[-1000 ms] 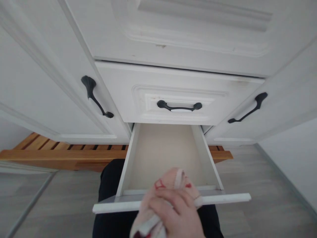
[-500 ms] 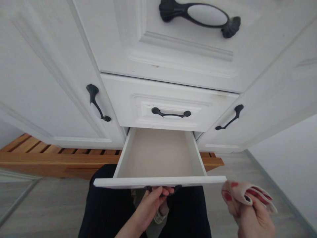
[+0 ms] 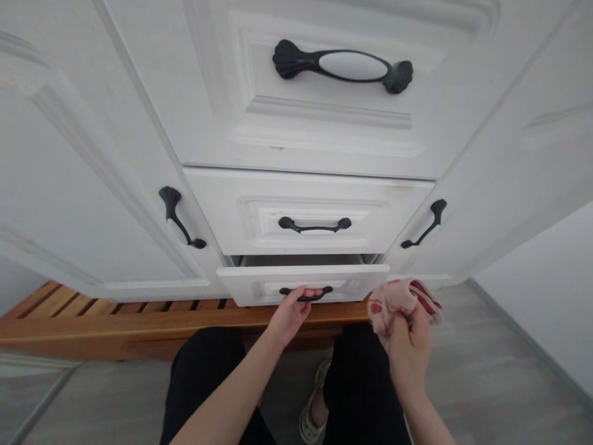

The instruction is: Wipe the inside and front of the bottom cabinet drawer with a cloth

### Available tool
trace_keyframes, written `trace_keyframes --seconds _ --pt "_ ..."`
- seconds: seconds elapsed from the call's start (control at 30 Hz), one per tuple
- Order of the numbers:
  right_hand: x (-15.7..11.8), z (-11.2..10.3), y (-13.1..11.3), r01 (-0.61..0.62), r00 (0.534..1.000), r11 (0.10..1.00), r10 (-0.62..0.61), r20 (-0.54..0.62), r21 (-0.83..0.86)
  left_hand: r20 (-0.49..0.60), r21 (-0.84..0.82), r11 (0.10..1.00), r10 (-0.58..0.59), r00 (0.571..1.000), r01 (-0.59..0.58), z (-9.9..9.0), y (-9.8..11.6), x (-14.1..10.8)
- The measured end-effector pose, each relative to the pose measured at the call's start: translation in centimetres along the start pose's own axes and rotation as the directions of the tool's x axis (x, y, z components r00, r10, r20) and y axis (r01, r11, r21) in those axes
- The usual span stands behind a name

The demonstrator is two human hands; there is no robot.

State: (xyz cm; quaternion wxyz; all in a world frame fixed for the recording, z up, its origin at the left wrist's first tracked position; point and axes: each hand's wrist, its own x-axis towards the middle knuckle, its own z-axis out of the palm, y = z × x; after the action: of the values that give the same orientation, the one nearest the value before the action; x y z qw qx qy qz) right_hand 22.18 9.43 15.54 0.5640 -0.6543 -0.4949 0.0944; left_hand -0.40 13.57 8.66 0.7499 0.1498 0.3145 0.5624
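The lowest white drawer [image 3: 241,287] stands out a little from the cabinet, with a narrow dark gap above its front. My left hand [image 3: 291,312] has its fingers wrapped around that drawer's dark handle [image 3: 283,292]. At the drawer's right end, my right hand [image 3: 410,346] grips a bunched pink cloth [image 3: 391,300] with red patches. The cloth is close to the drawer front's right corner; whether it touches is hard to tell.
Above is a closed middle drawer [image 3: 259,191] and a larger panel with a dark-and-white handle [image 3: 354,65]. Cabinet doors with dark handles [image 3: 178,216] flank the drawers. A slatted wooden bench [image 3: 139,327] runs underneath, and my knees [image 3: 208,358] are before it.
The lowest drawer has slid in from far out to nearly closed, my left hand moving forward with its handle. My right hand has brought the cloth forward and left.
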Motion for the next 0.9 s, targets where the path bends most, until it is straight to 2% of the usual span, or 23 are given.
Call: trace_keyframes --seconds 0.17,0.3,0.47,0.53,0.6,0.7,0.77,0.8,0.9 --pt "3.6 4.4 0.0 0.099 0.986 0.994 -0.104 -0.129 -0.05 0.001 -0.004 1.0 -0.016 1.0 0.016 0.2 1.5 3.0" --pt "5.5 7.9 0.0 0.169 0.971 0.984 -0.178 -0.159 -0.063 0.034 -0.001 1.0 -0.03 0.999 0.03 -0.2 1.8 3.6" --pt "4.7 11.7 0.1 0.11 0.975 0.993 -0.097 -0.2 0.053 0.081 0.02 1.0 -0.026 0.996 0.025 -0.6 1.6 3.9" --pt "3.7 12.5 -0.1 0.154 0.971 0.988 -0.147 -0.188 0.023 0.09 0.031 0.999 -0.023 0.996 0.021 -0.6 1.6 3.9" --pt "2.5 13.2 -0.5 0.261 0.954 0.964 -0.265 -0.141 -0.043 0.104 0.037 0.999 -0.019 0.994 0.015 -0.6 1.6 3.5" --pt "0.2 14.6 -1.9 0.432 0.899 0.899 -0.436 -0.045 -0.071 0.093 0.011 1.0 -0.028 0.995 0.027 -1.5 1.1 1.7" --pt "-1.7 15.9 -3.3 0.531 0.847 0.845 -0.531 0.021 -0.065 0.033 -0.026 0.998 -0.065 0.997 0.065 -3.2 0.0 0.0" --pt "-2.7 16.7 -4.2 0.59 0.807 0.805 -0.587 0.061 -0.067 -0.009 -0.045 0.995 -0.094 0.996 0.093 -4.4 -0.8 -1.0" --pt "-6.0 19.5 -7.3 0.757 0.649 0.651 -0.737 0.189 -0.056 -0.138 -0.079 0.982 -0.181 0.974 0.171 -8.7 -3.5 -3.9"
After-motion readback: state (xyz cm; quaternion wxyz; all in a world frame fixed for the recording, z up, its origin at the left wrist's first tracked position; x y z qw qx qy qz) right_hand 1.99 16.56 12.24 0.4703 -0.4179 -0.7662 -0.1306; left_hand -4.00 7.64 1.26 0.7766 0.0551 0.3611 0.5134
